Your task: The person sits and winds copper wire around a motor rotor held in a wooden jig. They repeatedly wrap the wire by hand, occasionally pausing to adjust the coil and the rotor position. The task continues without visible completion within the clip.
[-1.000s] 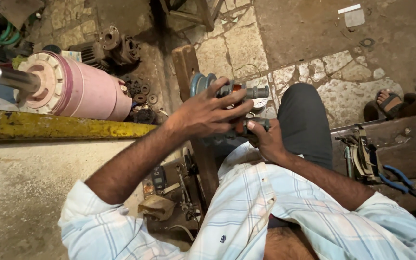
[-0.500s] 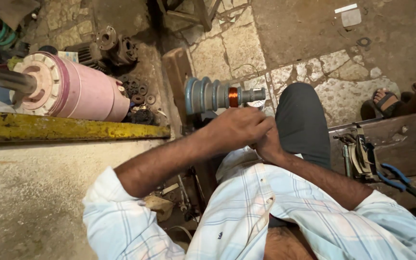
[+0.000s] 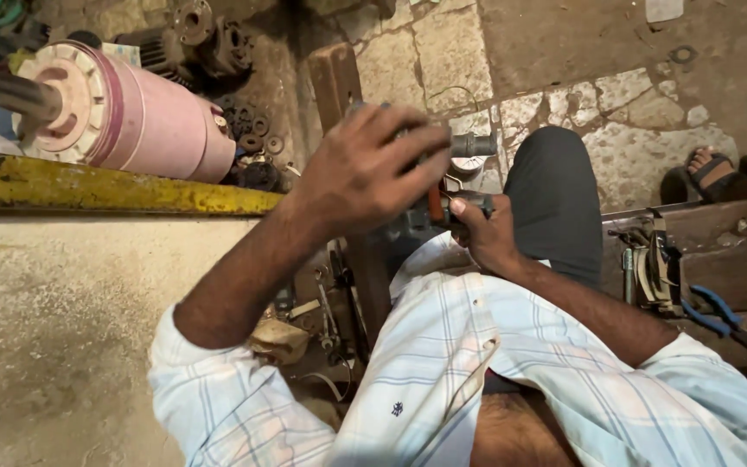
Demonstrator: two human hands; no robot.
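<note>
Stone floor, cracked and gritty, below. Concrete worktop w/ yellow edge rail at left. Large pink rotor drum on steel shaft behind rail; loose bearings beside it. Wooden bench at right w/ blue-handled pliers. Small motor armature, grey w/ copper band, held over lap above dark-trousered knee. Left hand closed over its top, fingers curled. Right hand gripping lower end, thumb pressed on. Risk, as judged: slip onto stone floor from unsupported grip; winding damage likely. Grit ingress possible.
</note>
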